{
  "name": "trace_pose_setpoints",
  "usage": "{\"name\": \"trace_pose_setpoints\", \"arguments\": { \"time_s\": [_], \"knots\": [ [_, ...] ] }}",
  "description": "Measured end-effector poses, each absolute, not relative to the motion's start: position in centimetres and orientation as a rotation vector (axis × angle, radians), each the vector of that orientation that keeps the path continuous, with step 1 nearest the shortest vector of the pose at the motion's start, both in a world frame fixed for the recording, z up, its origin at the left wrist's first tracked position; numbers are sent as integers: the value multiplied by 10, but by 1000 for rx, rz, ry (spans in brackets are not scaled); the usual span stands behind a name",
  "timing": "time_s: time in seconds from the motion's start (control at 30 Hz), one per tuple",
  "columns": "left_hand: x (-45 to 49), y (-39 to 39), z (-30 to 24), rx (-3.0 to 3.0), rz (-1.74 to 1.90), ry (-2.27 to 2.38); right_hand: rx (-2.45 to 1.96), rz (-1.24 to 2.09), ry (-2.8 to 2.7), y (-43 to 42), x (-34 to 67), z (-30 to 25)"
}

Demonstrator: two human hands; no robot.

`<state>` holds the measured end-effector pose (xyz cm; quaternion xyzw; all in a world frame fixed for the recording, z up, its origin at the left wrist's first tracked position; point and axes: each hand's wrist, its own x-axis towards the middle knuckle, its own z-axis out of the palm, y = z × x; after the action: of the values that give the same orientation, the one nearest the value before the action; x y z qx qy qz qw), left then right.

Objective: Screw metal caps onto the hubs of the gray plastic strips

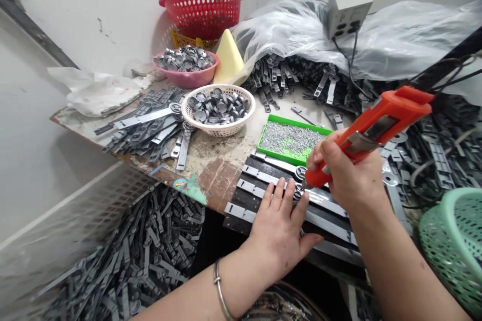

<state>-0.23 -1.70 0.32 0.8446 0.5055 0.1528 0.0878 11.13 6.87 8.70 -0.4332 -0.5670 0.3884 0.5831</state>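
Note:
My right hand (352,173) is wrapped round an orange electric screwdriver (371,123), which slants down to the left. Its tip meets the round hub of a grey plastic strip on a black board (246,188). Several long grey strips (259,173) lie side by side across this board. Flat over the strips rests my left hand (280,220), fingers spread, pressing near the screwdriver tip. Just behind the board sits a green tray (269,153) of small screws (291,135).
A white basket (218,130) and a pink bowl (188,77) hold round grey parts. Finished-looking strips (150,125) are heaped at left, more strips (150,246) below the table edge. A control box (350,7) with cables stands at the back; a green basket (448,241) is at right.

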Motion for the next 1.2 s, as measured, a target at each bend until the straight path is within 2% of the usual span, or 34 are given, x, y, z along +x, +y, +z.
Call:
{"name": "trace_pose_setpoints", "arguments": {
  "time_s": [1.2],
  "knots": [
    [-1,-15,7,2497,425,1497,-896,963,-1206,66,101,77]
  ]
}}
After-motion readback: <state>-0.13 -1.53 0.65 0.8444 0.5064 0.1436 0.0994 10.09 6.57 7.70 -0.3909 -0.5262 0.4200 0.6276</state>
